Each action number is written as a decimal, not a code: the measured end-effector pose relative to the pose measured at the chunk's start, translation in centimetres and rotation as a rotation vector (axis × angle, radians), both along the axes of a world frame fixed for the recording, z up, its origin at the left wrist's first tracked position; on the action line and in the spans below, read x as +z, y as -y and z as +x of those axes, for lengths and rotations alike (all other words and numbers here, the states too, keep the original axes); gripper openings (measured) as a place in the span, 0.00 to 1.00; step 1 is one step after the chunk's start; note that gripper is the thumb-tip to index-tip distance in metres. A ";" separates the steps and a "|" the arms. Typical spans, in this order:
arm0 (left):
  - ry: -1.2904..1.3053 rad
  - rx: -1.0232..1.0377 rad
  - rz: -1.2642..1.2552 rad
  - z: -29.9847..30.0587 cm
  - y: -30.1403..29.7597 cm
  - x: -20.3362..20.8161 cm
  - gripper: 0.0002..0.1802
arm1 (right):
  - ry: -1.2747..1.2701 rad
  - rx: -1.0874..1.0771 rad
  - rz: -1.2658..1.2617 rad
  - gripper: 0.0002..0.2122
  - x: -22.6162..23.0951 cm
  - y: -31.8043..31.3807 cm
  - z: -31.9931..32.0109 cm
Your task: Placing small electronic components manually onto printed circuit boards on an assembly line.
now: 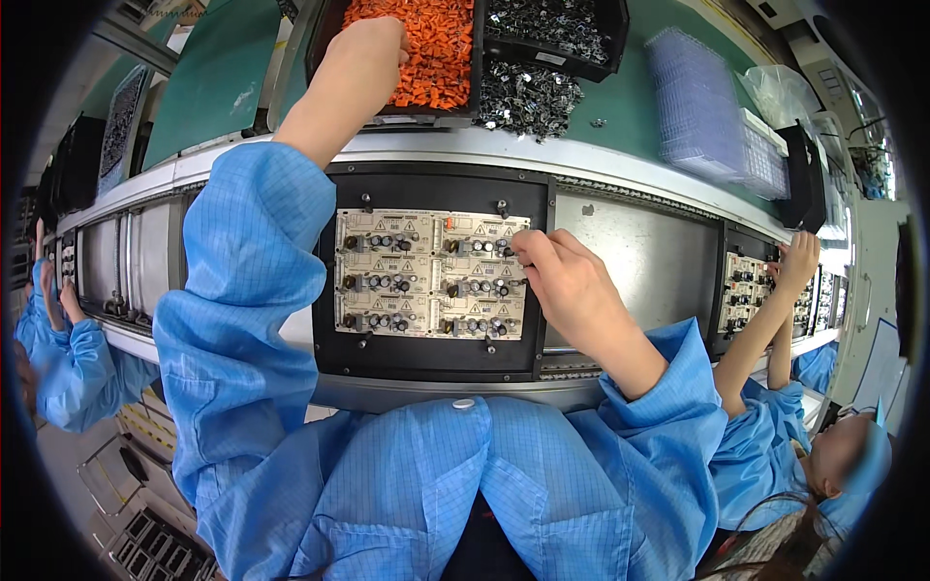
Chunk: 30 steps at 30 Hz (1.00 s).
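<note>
My left hand (366, 60) reaches over a black bin heaped with small orange components (431, 53). Its fingers are curled closed and point down at the orange heap; what they hold is hidden. Near the upper right corner of a pale circuit board panel (433, 276), my right hand (573, 289) has thumb and fingers pinched together. Anything in that pinch is too small to make out. Rows of capacitors and other parts stand on the panel, which sits in a black carrier frame (431, 363). One small orange component (449, 223) stands near the panel's top middle.
Small black-and-metal components (528, 97) lie in a heap beside the orange bin, with a black bin (552, 34) of them behind. Stacked clear plastic trays (693, 97) stand at the far right. Co-workers' hands (799, 261) work over boards along the same line.
</note>
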<state>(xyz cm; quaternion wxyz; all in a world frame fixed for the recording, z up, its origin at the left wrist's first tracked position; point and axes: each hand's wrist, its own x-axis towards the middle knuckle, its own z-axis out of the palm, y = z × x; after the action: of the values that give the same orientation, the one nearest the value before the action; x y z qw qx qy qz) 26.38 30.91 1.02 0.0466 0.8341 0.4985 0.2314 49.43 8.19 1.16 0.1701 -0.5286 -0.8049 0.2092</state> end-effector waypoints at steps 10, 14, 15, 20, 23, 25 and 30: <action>0.124 0.077 -0.104 -0.8 -1.3 0.8 0.10 | 0.092 0.005 0.023 0.14 0.2 -0.2 -0.4; 0.145 0.098 -0.091 -0.9 -1.1 1.6 0.10 | 0.101 -0.007 0.023 0.15 0.3 -0.2 -0.3; 0.186 0.113 -0.107 -0.9 -0.4 2.2 0.10 | 0.086 -0.005 0.017 0.14 0.4 -0.1 -0.2; 0.234 0.091 -0.165 -1.0 2.4 4.3 0.12 | -0.139 -0.104 0.045 0.13 0.6 -3.2 3.2; 0.236 0.029 -0.300 -0.5 5.9 5.9 0.11 | -0.006 -0.329 0.307 0.12 -0.8 -8.5 7.8; 0.282 0.031 -0.423 -0.2 8.9 6.3 0.10 | 0.039 -0.358 0.407 0.12 -2.2 -12.1 9.6; 0.232 0.082 -0.637 0.7 15.6 6.3 0.08 | -0.113 -0.389 0.434 0.09 -4.6 -16.3 10.6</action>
<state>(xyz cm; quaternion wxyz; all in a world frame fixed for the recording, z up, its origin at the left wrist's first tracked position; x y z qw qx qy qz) 27.13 15.30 7.31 0.3517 0.7252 0.5702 0.1592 59.99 24.52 -3.39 0.3607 -0.6117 -0.7037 0.0247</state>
